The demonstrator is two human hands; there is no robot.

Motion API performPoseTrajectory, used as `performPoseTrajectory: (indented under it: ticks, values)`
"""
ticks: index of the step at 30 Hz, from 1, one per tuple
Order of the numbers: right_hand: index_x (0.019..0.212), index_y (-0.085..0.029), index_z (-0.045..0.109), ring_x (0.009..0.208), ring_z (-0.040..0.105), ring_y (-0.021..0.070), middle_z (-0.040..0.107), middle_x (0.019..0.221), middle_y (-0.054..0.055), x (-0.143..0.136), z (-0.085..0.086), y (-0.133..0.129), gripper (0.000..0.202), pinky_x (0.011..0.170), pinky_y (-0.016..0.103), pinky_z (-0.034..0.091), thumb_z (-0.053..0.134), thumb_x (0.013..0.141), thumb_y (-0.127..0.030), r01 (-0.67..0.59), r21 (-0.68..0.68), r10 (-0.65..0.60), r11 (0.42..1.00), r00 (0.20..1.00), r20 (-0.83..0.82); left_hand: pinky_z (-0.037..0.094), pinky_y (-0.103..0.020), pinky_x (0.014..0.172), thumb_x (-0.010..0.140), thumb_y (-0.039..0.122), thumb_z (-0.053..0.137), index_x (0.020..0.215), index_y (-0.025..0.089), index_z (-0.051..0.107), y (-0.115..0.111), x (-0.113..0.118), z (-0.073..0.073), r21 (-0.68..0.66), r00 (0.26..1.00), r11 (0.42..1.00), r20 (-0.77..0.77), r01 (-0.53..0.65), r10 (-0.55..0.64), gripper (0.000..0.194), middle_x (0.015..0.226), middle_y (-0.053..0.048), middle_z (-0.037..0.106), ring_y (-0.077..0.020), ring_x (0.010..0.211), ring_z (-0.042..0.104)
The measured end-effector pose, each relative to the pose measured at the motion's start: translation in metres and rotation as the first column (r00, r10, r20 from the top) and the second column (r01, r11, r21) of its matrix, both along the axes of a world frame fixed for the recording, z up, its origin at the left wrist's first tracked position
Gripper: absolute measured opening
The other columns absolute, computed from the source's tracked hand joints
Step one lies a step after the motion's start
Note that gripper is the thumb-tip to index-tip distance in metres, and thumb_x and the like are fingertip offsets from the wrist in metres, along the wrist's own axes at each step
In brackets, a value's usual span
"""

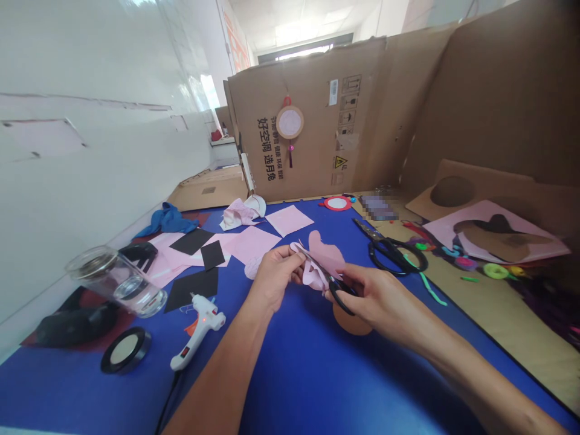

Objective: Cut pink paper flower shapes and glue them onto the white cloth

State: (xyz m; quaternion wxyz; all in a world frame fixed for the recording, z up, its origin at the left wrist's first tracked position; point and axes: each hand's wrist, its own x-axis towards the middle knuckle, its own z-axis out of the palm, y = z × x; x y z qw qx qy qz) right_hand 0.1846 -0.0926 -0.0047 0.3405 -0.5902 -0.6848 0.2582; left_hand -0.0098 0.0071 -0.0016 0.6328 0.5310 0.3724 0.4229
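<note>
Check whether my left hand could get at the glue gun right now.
Probably yes: the glue gun lies uncovered on the blue table, beside your left forearm. Your left hand is holding pink paper, though, so it would likely need to let go first.

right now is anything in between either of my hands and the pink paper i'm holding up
Nothing visible on the left: your left hand pinches the pink paper directly. On the right, the scissors come between your right hand and the paper's middle. The brown disc lies lower, out of the way.
</note>
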Motion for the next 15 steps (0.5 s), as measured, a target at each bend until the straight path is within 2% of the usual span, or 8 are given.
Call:
performPoseTrajectory:
  ticks: [6, 15]
  values:
    - [0.094, -0.023, 0.080, 0.067, 0.057, 0.0181, 0.071, 0.075, 0.000, -0.0006, 0.0017, -0.0006, 0.023, 0.061, 0.028, 0.040, 0.065, 0.096, -0.041, 0.005, 0.014, -0.005, 1.000, 1.000, -0.026, 0.041, -0.022, 0.051, 0.075, 0.031, 0.079, 0.069, 0.017, 0.069, -0.0007, -0.0003, 0.0008, -0.007, 1.000, 1.000, -0.018, 0.013, -0.013, 0.018, 0.062, -0.001, 0.066, -0.0096, 0.050, 0.055]
    - [0.093, -0.022, 0.077, 0.068, 0.058, 0.0182, 0.071, 0.076, 0.000, -0.0017, 0.0014, 0.0001, 0.024, 0.061, 0.027, 0.040, 0.066, 0.098, -0.043, 0.003, 0.019, -0.002, 1.000, 0.999, -0.039, 0.042, -0.022, 0.051, 0.074, 0.033, 0.081, 0.070, 0.017, 0.070, -0.0003, 0.0002, -0.0006, -0.036, 0.999, 0.999, 0.028, 0.025, -0.024, 0.020, 0.063, -0.001, 0.067, -0.0096, 0.051, 0.056]
